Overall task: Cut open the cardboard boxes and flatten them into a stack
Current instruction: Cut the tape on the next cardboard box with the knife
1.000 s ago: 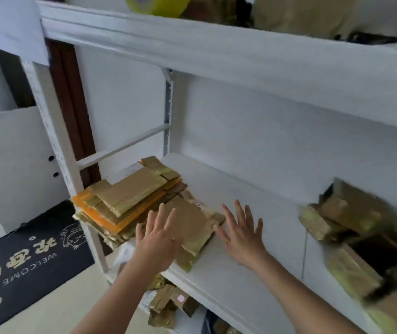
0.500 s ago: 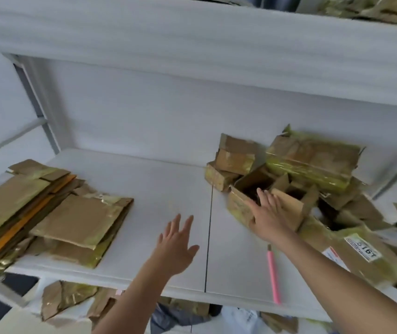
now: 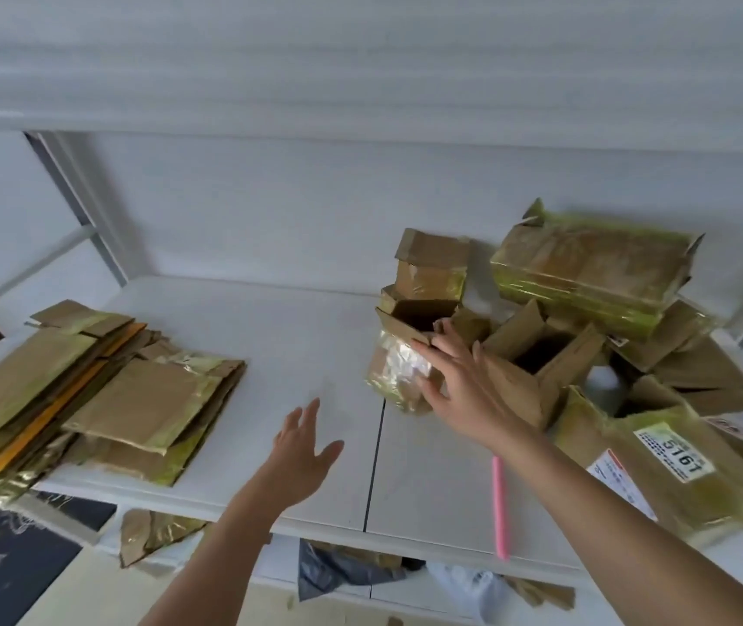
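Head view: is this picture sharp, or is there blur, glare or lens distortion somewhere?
Head view: mostly soft; the upper shelf is smeared by motion, and the right hand on the small open box is slightly blurred. Glare shines on that box's tape. The wide lens bends the shelf post. Light is even, with weak shadows. The label reads 5161.

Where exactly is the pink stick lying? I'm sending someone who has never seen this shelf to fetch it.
Look at the white shelf, with flattened cardboard stacked at its left and a heap of boxes at its right. The pink stick lies near the front edge, just in front of that heap, partly under the right hand's forearm. It is the only thin, bright pink thing among brown cardboard.
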Demonstrator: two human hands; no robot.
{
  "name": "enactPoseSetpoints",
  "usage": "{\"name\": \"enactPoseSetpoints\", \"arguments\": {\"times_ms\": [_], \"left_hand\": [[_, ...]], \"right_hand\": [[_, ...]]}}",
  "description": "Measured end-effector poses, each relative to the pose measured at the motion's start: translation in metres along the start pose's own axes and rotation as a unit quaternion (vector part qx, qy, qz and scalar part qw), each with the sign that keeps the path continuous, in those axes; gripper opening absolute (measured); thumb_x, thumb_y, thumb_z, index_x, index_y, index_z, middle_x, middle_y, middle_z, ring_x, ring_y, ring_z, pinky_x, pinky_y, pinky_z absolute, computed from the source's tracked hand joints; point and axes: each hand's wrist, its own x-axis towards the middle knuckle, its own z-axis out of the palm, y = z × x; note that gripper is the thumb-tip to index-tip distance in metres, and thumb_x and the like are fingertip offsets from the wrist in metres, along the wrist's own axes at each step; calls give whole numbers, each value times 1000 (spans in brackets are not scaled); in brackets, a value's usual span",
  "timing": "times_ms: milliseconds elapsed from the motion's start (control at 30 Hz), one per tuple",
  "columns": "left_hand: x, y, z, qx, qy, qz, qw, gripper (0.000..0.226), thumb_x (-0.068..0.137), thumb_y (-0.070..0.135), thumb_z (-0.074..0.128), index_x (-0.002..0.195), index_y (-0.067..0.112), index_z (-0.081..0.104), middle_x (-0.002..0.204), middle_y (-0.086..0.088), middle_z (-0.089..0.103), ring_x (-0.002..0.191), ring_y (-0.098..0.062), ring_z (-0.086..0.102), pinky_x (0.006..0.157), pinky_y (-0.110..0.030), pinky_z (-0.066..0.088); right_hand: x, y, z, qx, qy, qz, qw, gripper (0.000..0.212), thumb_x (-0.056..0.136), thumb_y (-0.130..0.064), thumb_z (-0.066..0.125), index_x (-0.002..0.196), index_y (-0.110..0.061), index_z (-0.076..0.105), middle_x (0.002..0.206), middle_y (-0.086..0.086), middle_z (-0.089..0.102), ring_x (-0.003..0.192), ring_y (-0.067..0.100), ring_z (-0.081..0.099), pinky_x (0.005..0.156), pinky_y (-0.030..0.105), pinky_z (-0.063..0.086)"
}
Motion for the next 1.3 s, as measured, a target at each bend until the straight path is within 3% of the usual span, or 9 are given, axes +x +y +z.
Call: {"name": "enactPoseSetpoints", "arguments": {"times_ms": [133, 200, 367, 500, 567, 633, 867, 1033, 1300], "left_hand": [[-9, 6, -16, -198, 79, 13, 977, 63, 104, 43, 32, 158, 26, 7, 163, -2, 13, 150, -20, 17, 118, -35, 16], [-21, 5, -32, -289, 100, 40, 951, 63, 97, 54, 34, 155, 36, 16, 159, 8, 22, 147, -11, 21, 120, -36, 19], [-49, -3, -61, -374, 84, 56, 922, 38, 96, 54, 47, 130, 39, 53, 121, 12, 61, 110, 0, 57, 85, -16, 48], [-47, -11, -51, -256, 82, -16, 963, 19, 98, 48, 49, 100, 31, 57, 92, -2, 60, 78, -14, 57, 66, -27, 45], [-41, -15, -37, -187, 81, -53, 978, 35, 95, 60, 44, 104, 28, 57, 97, -1, 64, 85, -16, 62, 77, -33, 52], [-35, -16, -25, -169, 68, -83, 980, 47, 91, 68, 45, 117, 31, 57, 104, 2, 67, 91, -17, 66, 84, -38, 55], [-26, 20, 15, -148, -4, -74, 986, 50, 94, 61, 49, 128, 25, 54, 104, 2, 67, 74, -22, 73, 64, -38, 62], [-17, 28, 29, -227, -67, -93, 967, 49, 98, 47, 53, 135, 15, 53, 119, -6, 62, 97, -23, 67, 66, -42, 63], [-12, 19, 33, -337, -100, -162, 922, 31, 99, 37, 56, 119, 13, 59, 103, -8, 71, 84, -30, 74, 75, -49, 61]], "right_hand": [[-1, -48, -22, 248, 5, 12, 969, 45, 99, -28, 58, 143, -27, 50, 148, -7, 40, 137, 7, 37, 112, 27, 37], [-4, -66, -31, 341, 3, 50, 939, 43, 98, -30, 59, 140, -33, 51, 147, -18, 41, 135, -12, 32, 108, 11, 33], [-3, -71, -23, 639, -11, 235, 732, 30, 100, -25, 55, 129, -28, 63, 133, -9, 58, 128, 14, 50, 93, 57, 53], [-20, -62, 5, 670, -18, 345, 658, 24, 99, -31, 54, 116, -19, 68, 136, -1, 55, 125, 27, 50, 89, 64, 52], [-31, -57, 23, 685, -2, 379, 623, 17, 100, -30, 53, 108, -20, 64, 143, 1, 47, 128, 31, 45, 87, 63, 53], [-44, -58, 37, 667, 13, 391, 634, 26, 100, -32, 53, 125, -26, 55, 149, -2, 39, 136, 29, 36, 84, 55, 54], [-95, -47, 69, 473, -74, 296, 827, 63, 104, -28, 46, 152, -50, 12, 162, -18, 11, 146, 12, 24, 116, 42, 34], [-111, -27, 62, 431, -76, 312, 843, 61, 104, -23, 46, 152, -48, 17, 161, -17, 16, 145, 9, 26, 118, 41, 32], [-108, -27, 61, 344, -97, 259, 897, 66, 102, -22, 51, 156, -36, 17, 161, -20, 6, 148, 4, 14, 114, 18, 23]]}}
